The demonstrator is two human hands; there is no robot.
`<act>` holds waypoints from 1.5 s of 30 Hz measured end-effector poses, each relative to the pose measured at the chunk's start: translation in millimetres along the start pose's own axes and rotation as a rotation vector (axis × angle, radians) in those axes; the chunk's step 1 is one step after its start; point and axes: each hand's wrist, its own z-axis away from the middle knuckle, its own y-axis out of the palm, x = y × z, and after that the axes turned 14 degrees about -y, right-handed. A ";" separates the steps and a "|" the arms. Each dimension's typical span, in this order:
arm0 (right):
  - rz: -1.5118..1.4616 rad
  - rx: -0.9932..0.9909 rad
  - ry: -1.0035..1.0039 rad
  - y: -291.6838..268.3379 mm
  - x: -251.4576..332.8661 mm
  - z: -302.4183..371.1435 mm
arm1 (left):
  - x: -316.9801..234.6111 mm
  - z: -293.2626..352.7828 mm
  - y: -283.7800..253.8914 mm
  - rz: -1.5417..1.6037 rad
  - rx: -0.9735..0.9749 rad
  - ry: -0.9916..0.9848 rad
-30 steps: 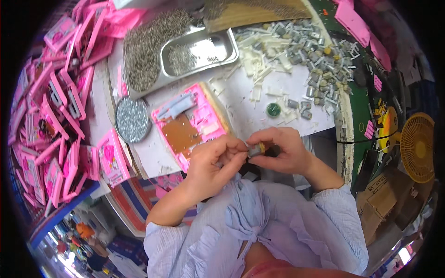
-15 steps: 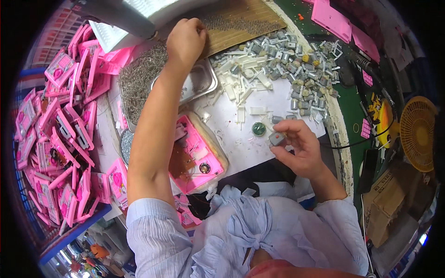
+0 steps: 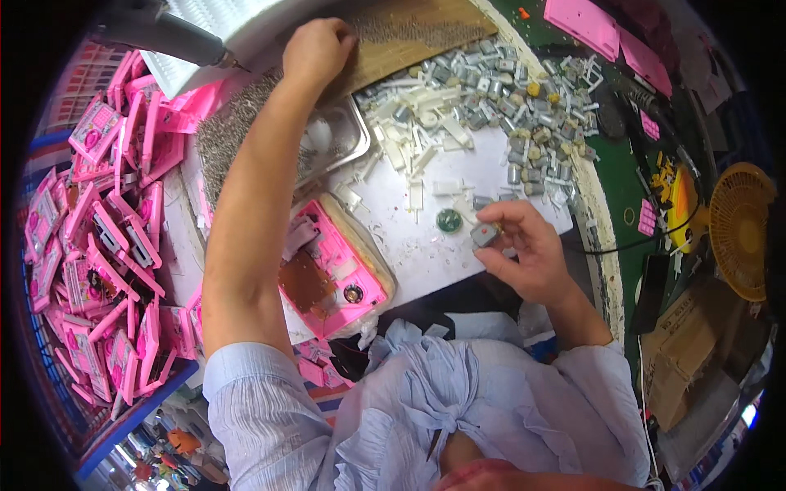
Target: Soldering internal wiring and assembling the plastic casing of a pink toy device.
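Between the thumb and fingers of my right hand (image 3: 530, 252) is a small grey motor (image 3: 484, 235) with a reddish spot on its face. My left hand (image 3: 318, 51) reaches far forward over the edge of a brown cardboard sheet (image 3: 393, 61) strewn with tiny metal pieces. Its fingers are curled together; what they hold, if anything, is hidden. Below my left forearm lies an open pink plastic housing (image 3: 360, 274) on a padded rest, with a round black part and wires inside. A small round green dish (image 3: 449, 220) sits just left of the motor.
Loose grey motors (image 3: 524, 123) and white plastic parts (image 3: 413, 135) spread across the white work surface. A basket (image 3: 61, 376) of pink housings stands at left. An electric screwdriver (image 3: 176, 42) hangs at upper left, above a tray of screws (image 3: 237, 123). An orange fan (image 3: 737, 233) is at right.
The whole view has shifted slightly, with the table things sitting a little further left. My left hand stays curled at the cardboard's edge, and my right hand still holds the motor, now turned slightly.
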 end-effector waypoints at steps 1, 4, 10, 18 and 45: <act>-0.002 -0.026 0.015 0.4 1.7 0.7 | -0.2 -1.7 3.7 0.056 -0.011 -0.074; 0.083 -0.052 0.117 -7.1 8.7 -6.4 | -3.8 5.7 4.0 0.413 -0.210 -0.089; 0.507 0.287 0.127 -17.9 -1.2 -28.0 | -65.4 120.5 -76.4 0.518 -0.054 0.064; 0.824 0.401 -0.120 2.1 -22.3 -33.9 | -33.3 292.5 -120.1 1.041 0.291 -0.146; -0.495 0.372 0.676 99.7 11.0 -26.6 | -15.6 397.4 -91.0 1.308 0.186 -0.458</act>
